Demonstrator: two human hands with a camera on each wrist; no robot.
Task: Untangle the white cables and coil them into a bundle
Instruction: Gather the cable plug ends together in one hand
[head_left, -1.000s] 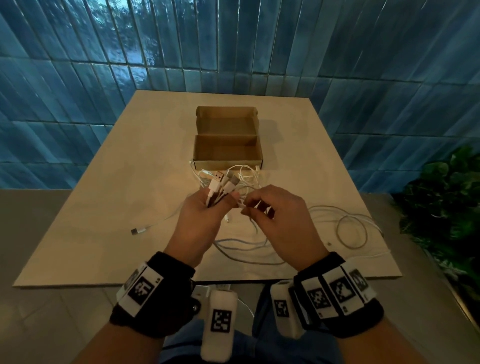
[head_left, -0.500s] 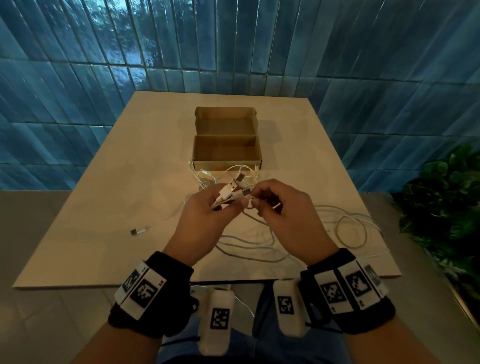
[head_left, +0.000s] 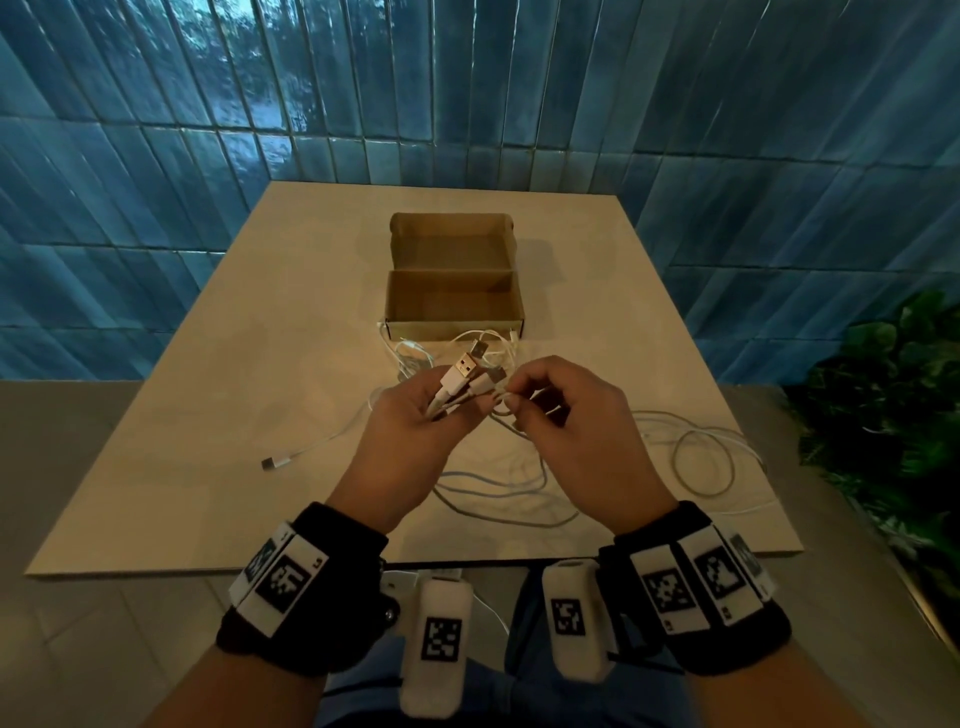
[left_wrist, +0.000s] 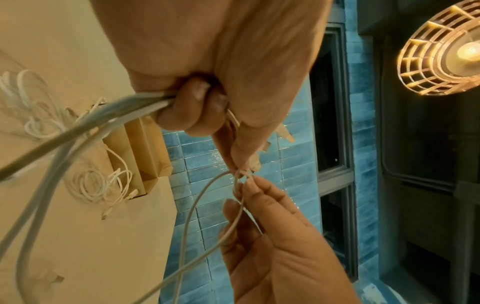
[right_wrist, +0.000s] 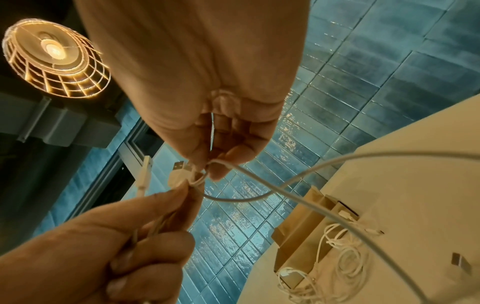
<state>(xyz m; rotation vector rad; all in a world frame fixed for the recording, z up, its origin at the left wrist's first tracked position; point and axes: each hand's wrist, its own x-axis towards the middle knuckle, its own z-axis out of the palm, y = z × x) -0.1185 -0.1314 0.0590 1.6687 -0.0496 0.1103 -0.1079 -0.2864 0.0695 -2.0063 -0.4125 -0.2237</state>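
The table (head_left: 218, 415) is carrying an open cardboard box (head_left: 453, 312), which is standing beyond the fingers of both hands. The white cables (head_left: 498, 483) are lying in loose loops under and to the right of the fingers, and more are lying against the box. The left hand (head_left: 410, 431) is holding a bunch of cable ends in curled fingers; their long axis is running up and away from the person, with the USB plugs (head_left: 465, 370) pointing toward the box. The right hand (head_left: 576, 421) is pinching a thin cable loop between thumb and fingertips, just beside the left fingertips.
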